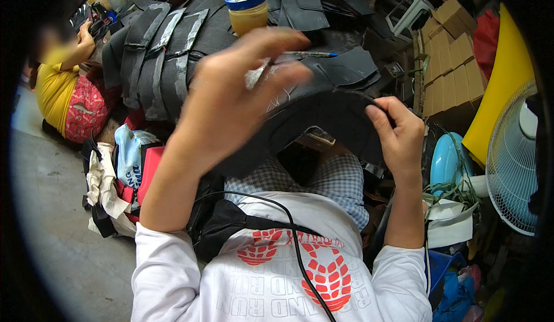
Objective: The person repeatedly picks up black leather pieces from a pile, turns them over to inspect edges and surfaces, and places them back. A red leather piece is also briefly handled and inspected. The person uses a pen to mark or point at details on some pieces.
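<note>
My right hand (398,137) pinches the right end of a black curved piece of material (346,120), shaped like a flat shoe upper. The piece arches over my lap, and its left part runs behind my left forearm. Over the bench edge, my left hand (231,88) is raised and smeared by motion. Its thumb and forefinger stand apart. A whitish patch shows between them; whether it is in the hand or behind it I cannot tell. Just beyond the left hand stands a jar (248,13) of cream-coloured stuff with a blue rim. A blue pen (314,54) lies near the fingertips.
Black cut sheets (300,4) and strapped black material (164,50) cover the bench. To the right are cardboard pieces (456,62), a fan (516,160) and a light-blue round thing (447,160). Bags and scraps (109,177) lie at left, near a seated person in yellow (57,91).
</note>
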### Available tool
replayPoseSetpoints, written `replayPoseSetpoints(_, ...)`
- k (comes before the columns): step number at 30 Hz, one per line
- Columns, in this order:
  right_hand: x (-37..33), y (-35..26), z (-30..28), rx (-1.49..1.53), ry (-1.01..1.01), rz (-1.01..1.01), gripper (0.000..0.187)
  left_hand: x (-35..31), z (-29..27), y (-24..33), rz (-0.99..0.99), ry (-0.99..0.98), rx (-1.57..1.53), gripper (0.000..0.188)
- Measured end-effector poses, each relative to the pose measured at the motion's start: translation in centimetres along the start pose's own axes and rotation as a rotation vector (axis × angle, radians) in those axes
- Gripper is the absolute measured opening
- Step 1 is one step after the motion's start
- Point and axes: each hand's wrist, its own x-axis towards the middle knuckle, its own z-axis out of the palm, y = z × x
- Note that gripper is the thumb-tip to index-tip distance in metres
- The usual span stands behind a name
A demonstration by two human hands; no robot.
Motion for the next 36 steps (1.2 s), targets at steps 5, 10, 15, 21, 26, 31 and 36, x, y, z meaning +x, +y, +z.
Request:
replayPoseSetpoints(5, -0.4, 2.0, 1.5, 0.877, -0.053, 0.431, 0.015, -0.9, -4.1, -1.9, -0.289, 0.631, -0.469, 0.044)
replayPoseSetpoints(10, -1.5, 0.0, 3.4, 1.115, -0.108, 0.487, 0.011, -5.2, 3.2, -0.2, -0.416, 0.241, -0.714, 0.045)
replayPoseSetpoints(15, -2.2, -1.9, 5.1, 0.953, -0.317, 0.379, 0.014, -6.1, 5.4, -0.7, -0.397, 0.280, -0.723, 0.042)
replayPoseSetpoints(21, -0.1, -1.4, 5.6, 0.640, -0.307, 0.241, 0.018, -5.1, 6.2, -0.3, -0.468, 0.111, -0.705, 0.034)
replayPoseSetpoints(26, 0.1, -2.0, 6.5, 0.988, -0.228, 0.406, 0.017, -4.1, 3.8, -1.1, -0.505, -0.146, -0.957, 0.042)
replayPoseSetpoints(31, -0.4, -2.0, 6.1, 0.901, -0.224, 0.370, 0.014, -3.5, 2.7, -1.4, -0.564, -0.296, -0.921, 0.049)
replayPoseSetpoints(36, -0.7, -2.0, 6.2, 0.910, -0.063, 0.317, 0.016, -3.9, 3.1, -1.2, -0.598, -0.322, -0.842, 0.056)
